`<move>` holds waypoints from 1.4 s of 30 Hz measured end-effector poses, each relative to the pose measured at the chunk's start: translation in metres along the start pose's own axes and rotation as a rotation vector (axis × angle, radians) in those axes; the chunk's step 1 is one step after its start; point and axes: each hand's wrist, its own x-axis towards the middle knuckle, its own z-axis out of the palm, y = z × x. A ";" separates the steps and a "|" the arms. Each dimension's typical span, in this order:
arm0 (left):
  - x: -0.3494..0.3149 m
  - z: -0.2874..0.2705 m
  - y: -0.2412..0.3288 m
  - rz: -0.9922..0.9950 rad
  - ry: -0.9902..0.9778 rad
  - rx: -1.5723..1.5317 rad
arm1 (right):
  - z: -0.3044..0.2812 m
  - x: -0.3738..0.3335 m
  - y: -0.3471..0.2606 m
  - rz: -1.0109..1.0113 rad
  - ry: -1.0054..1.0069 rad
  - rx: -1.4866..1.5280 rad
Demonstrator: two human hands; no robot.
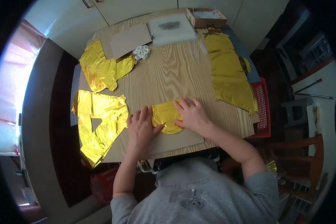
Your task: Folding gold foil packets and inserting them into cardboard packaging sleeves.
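Observation:
In front of me a folded gold foil balloon (168,116) lies flat on a grey-brown cardboard sheet (175,142) at the table's near edge. My left hand (141,125) rests on its left side, fingers stretched out and thumb on the foil. On its right side lies my right hand (192,115), fingers spread and pressing down. Close to my left hand is an uninflated gold foil balloon (117,108) with a hole through it. Beyond that, a second gold balloon (104,69) lies crumpled. Stacked flat along the right edge is more gold foil (231,71).
At the far side are a cardboard piece (130,40), a clear plastic bag (171,30) with a dark print, and an open box (206,18). A bundle of white rings (141,52) and thin clear straws (194,52) lie nearer. A red basket (262,108) stands off the right edge.

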 end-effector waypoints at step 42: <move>0.078 0.033 0.001 0.586 -0.186 -0.192 | -0.002 -0.018 0.007 0.061 -0.045 0.126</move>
